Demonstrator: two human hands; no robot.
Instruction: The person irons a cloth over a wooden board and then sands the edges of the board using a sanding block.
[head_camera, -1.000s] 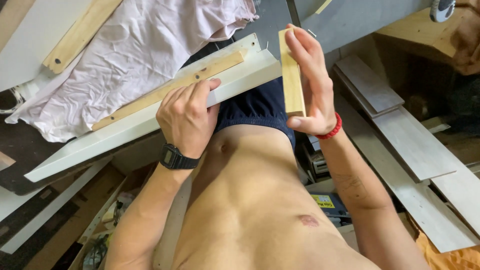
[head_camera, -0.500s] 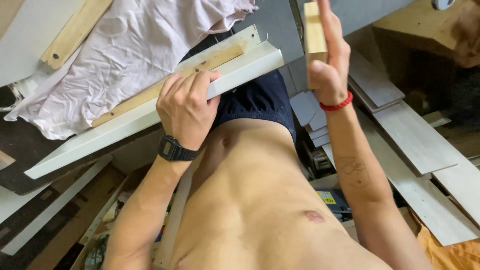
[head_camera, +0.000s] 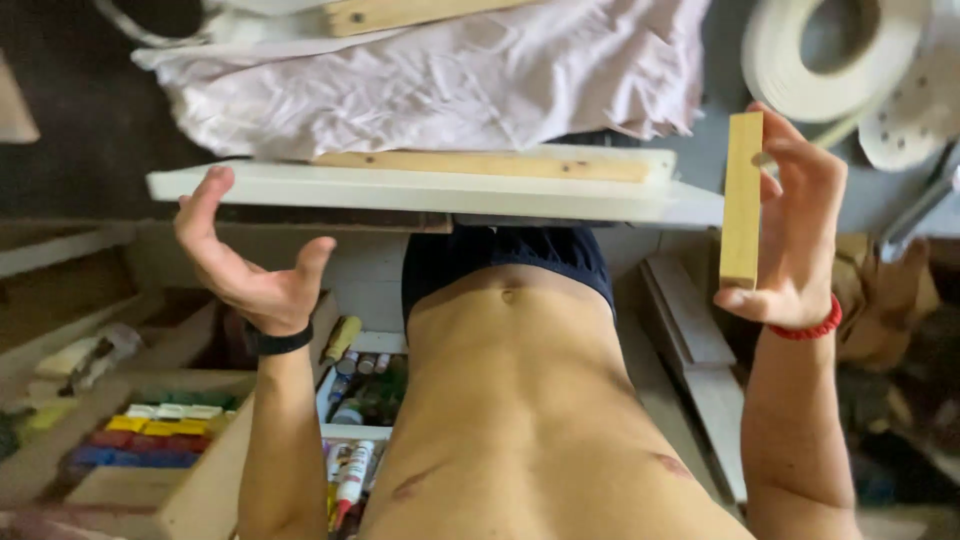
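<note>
I see my right hand (head_camera: 790, 240) with its fingers (head_camera: 815, 165) wrapped around a short pale wooden block (head_camera: 742, 200), held upright just off the right end of the white board (head_camera: 430, 190). My left hand (head_camera: 245, 255) is spread, palm up, fingers (head_camera: 205, 200) loose, its index tip at the board's near-left edge; nothing is gripped there. A longer wooden strip (head_camera: 480, 165) lies flat along the board's top. Behind it sits a crumpled pinkish cloth (head_camera: 440, 75). Farther right, a roll of white tape (head_camera: 830, 55). Below left, an open box holds coloured blocks (head_camera: 150, 435).
</note>
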